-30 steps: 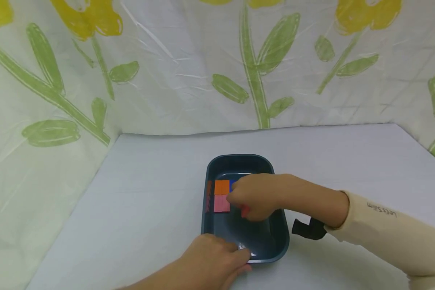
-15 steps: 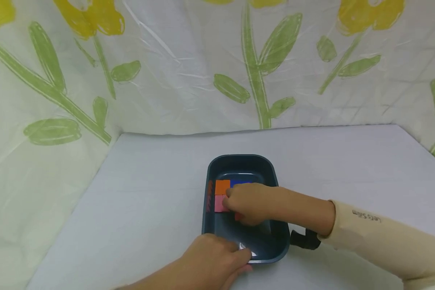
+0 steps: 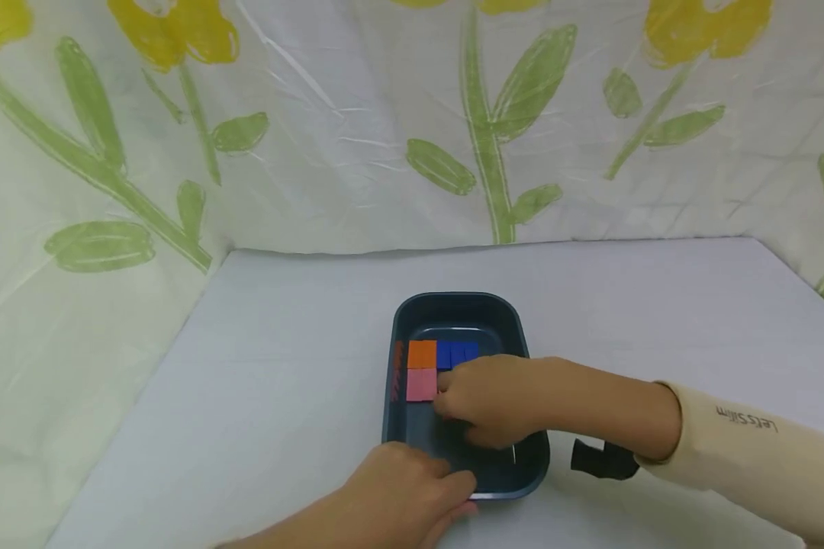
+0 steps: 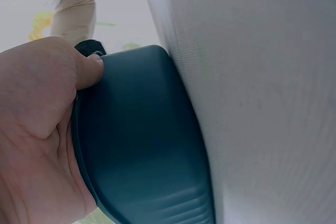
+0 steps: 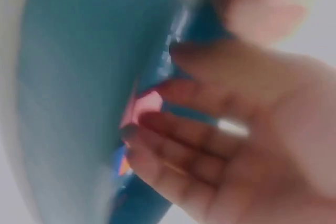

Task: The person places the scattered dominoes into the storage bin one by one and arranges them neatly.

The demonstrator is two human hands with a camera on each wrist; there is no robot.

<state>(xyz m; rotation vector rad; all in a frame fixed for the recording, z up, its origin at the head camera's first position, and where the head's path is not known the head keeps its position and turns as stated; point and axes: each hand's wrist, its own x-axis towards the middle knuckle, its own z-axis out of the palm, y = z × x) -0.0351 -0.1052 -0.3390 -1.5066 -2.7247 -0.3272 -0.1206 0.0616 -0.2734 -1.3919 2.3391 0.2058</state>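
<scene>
A dark teal tray (image 3: 456, 309) stands on the white table. My left hand (image 3: 408, 492) grips its near rim; in the left wrist view the thumb (image 4: 90, 71) lies over the edge. Inside the tray, orange blocks (image 3: 422, 354) sit behind pink blocks (image 3: 422, 385), with blue blocks (image 3: 457, 353) right of the orange ones. My right hand (image 3: 497, 400) reaches into the tray, fingertips beside the pink blocks. In the blurred right wrist view, the right hand (image 5: 210, 129) has thumb and fingers apart, near a pinkish block (image 5: 149, 106). The hand hides the tray floor beneath it.
The tray walls rise around the blocks. A white curtain (image 3: 316, 152) with painted yellow flowers hangs behind the table (image 3: 261, 366). Under the right wrist shows a black wrist mount (image 3: 604, 461).
The red piece at my right fingertips has gone from sight. That hand has drawn slightly back toward me, uncovering more blue blocks. My left hand keeps its place on the rim.
</scene>
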